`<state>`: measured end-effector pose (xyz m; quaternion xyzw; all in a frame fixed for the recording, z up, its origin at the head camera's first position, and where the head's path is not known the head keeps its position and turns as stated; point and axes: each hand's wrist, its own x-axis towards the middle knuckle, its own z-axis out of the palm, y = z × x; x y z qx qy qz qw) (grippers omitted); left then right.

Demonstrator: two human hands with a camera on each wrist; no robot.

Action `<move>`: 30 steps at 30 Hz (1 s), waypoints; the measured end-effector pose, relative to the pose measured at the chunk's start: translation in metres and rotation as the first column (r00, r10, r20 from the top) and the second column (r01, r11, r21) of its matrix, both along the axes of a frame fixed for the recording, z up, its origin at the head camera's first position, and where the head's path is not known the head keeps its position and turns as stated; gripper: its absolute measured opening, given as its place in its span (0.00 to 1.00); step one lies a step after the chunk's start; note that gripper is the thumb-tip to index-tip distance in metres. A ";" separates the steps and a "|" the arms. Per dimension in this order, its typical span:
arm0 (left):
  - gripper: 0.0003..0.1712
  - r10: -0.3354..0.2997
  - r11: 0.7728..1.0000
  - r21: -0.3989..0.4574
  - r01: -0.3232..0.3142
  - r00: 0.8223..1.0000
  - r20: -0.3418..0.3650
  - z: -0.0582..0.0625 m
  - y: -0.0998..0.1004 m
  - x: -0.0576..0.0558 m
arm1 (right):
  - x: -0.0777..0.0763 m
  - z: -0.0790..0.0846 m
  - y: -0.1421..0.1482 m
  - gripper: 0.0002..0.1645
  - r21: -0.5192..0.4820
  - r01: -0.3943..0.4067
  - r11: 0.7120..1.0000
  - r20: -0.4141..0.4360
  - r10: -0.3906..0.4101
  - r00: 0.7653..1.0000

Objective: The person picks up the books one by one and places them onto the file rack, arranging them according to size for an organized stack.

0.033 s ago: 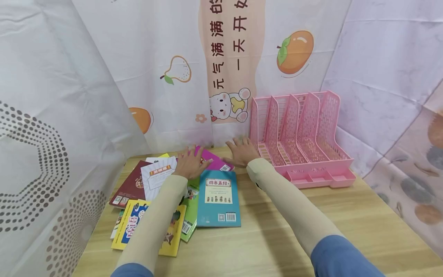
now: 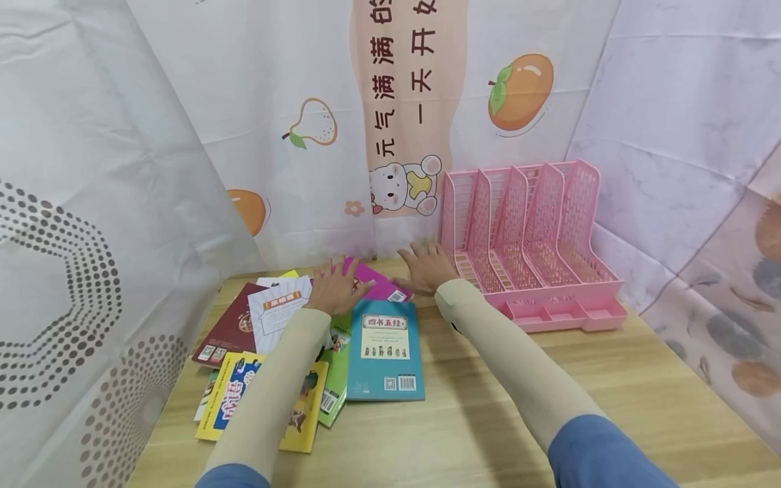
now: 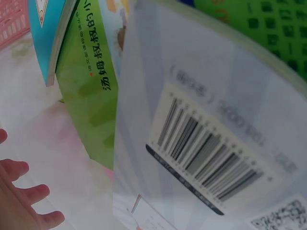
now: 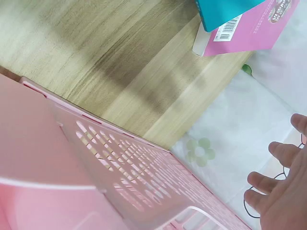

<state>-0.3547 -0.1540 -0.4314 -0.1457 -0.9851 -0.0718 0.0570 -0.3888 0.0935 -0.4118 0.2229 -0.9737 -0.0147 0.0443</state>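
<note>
Head view looks forward, down; left wrist's faces books [image 3: 192, 143] closely; right wrist's, the pink rack [image 4: 81, 163] all three share.

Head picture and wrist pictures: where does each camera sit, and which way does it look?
Head: on the person's head, looking forward and down at books, a table and a pink rack; left hand, right hand and sleeves show.
Left wrist: on that wrist, looking closely at books; left fingers show at lower left.
Right wrist: on that wrist, looking along the rack's side and table; right fingers show at lower right.
Shared: head and right wrist both see the blue book and purple book.
</note>
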 end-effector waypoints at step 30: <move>0.12 -0.093 0.961 0.259 0.100 0.995 -0.038 0.032 -0.016 0.090 | 0.054 -0.024 -0.018 0.30 -0.348 0.132 0.928 0.309 -0.019 0.951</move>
